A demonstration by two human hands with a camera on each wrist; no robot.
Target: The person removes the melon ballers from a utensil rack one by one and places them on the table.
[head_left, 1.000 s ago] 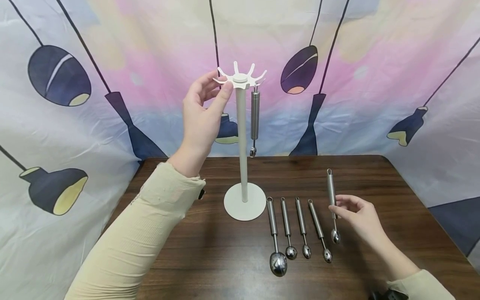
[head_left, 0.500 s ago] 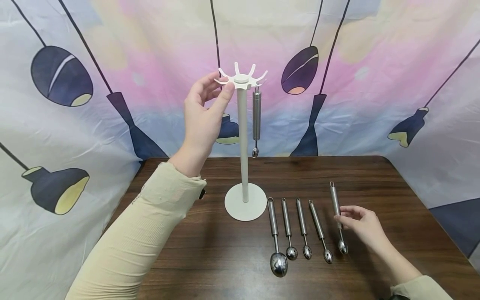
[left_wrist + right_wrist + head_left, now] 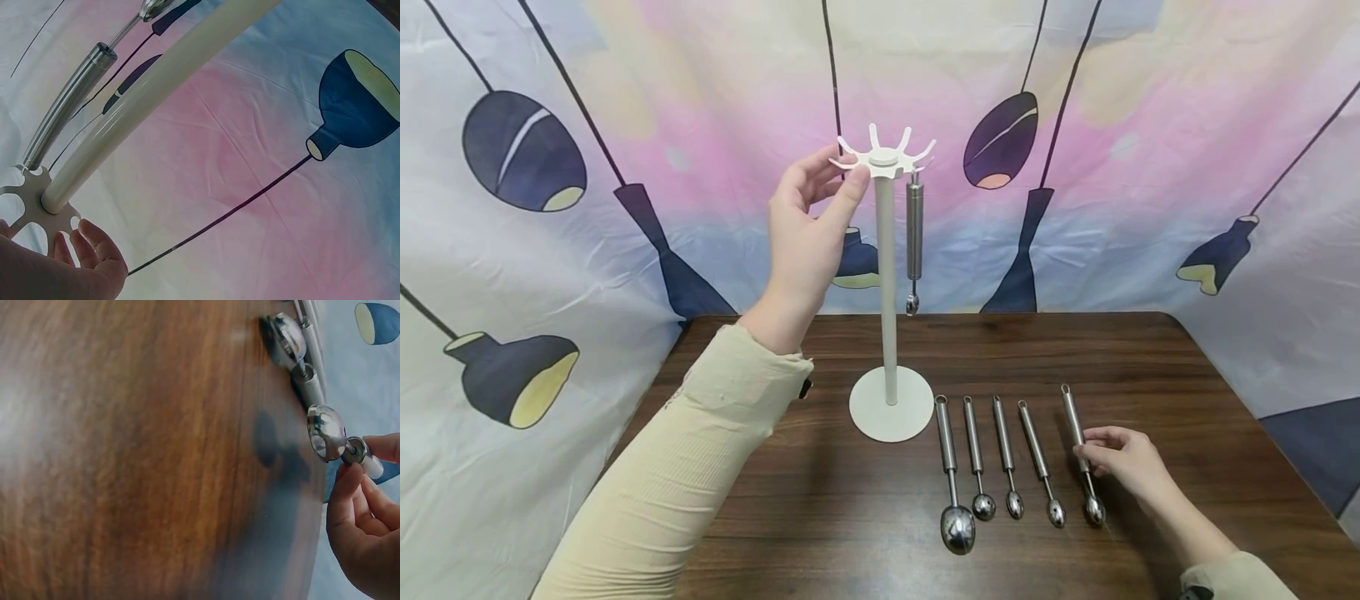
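My left hand [image 3: 808, 225] pinches the prongs of a white hook stand [image 3: 886, 292] between thumb and fingers. A metal melon baller [image 3: 914, 233] hangs by its loop from a prong on the stand's right side. With thumb and fingertips, my right hand [image 3: 1127, 458] pinches the handle of another melon baller [image 3: 1073, 418]. Its scoop end points toward me and its loop away. In the right wrist view the scoop [image 3: 326, 434] sits apart from its shadow, slightly over the table.
Several scoops lie in a row on the dark wooden table [image 3: 805, 517]: a large one [image 3: 957, 527] at the left, then smaller ones such as this baller [image 3: 1036, 450] beside my right hand. A printed cloth [image 3: 715, 100] hangs behind.
My right hand has moved toward me and a little right, lowering the melon baller toward the table beside the row. My left hand keeps its hold on the stand.
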